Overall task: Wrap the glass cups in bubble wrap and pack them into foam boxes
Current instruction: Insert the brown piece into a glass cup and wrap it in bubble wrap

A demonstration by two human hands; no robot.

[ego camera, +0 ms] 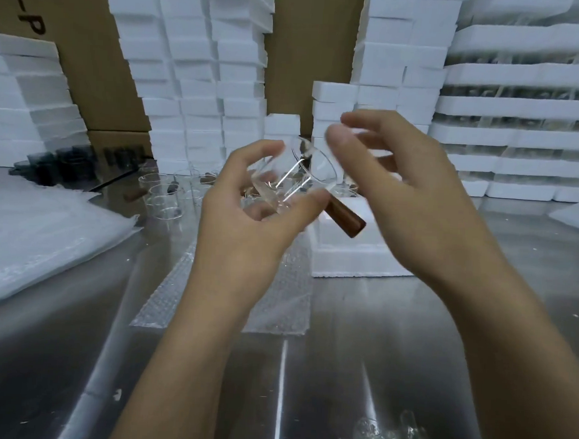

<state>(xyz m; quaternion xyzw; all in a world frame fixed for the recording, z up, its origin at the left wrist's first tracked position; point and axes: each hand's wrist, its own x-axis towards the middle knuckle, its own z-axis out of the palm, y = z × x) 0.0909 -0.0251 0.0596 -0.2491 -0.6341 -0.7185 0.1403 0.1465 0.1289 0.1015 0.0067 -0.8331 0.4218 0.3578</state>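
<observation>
- A glass cup (308,168) with a wooden handle (346,220) is being grasped by the left hand (248,224) — the thumb and curled fingers are being wrapped round its clear body. It is being held tilted in the air, with the rim turned towards the right hand (415,198).
- The right hand is being held just beside the cup's rim, its fingers loosely bent and released. Whether the blurred thumb is touching the glass cannot be told.
- The cup is being held above a sheet of bubble wrap (224,302), which is lying flat on the metal table (391,356).
- An open foam box (346,258) is being shown just right of the sheet, below the handle.
- More glass cups (163,197) are being kept grouped on the table beyond the left hand — a pile of bubble wrap sheets (32,234) is lying further left.
- Stacks of white foam boxes (194,82) are being stored along the back.
</observation>
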